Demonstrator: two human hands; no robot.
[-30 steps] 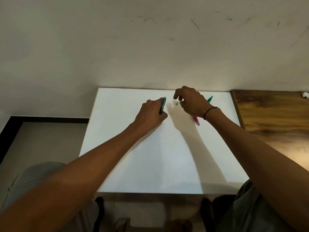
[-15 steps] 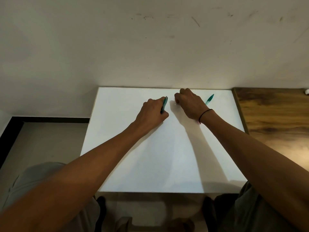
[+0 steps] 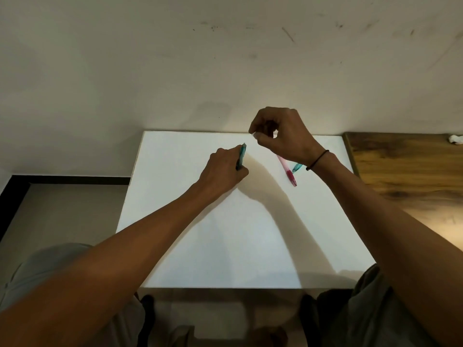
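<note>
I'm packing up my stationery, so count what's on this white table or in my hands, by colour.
Teal plastic pens: 2 (one gripped by the left hand, one lying on the white table, partly under the wrist of the right hand)
Pink plastic pen: 1 (lying on the table)
Small pale piece: 1 (pinched by the right hand)
Total: 4

Right hand (image 3: pixel 283 136): a second ago low on the white tabletop (image 3: pixel 225 246), fingertips down close beside the left hand (image 3: pixel 223 171); now lifted clear of the surface, up over the far edge, thumb and forefinger pinching a small pale piece (image 3: pixel 255 135), too small to identify. Pink pen (image 3: pixel 287 169): covered by that hand half a second ago; now exposed below the wrist. Loose teal pen (image 3: pixel 297 167): formerly clear beyond the hand; now mostly hidden behind the wrist.
</note>
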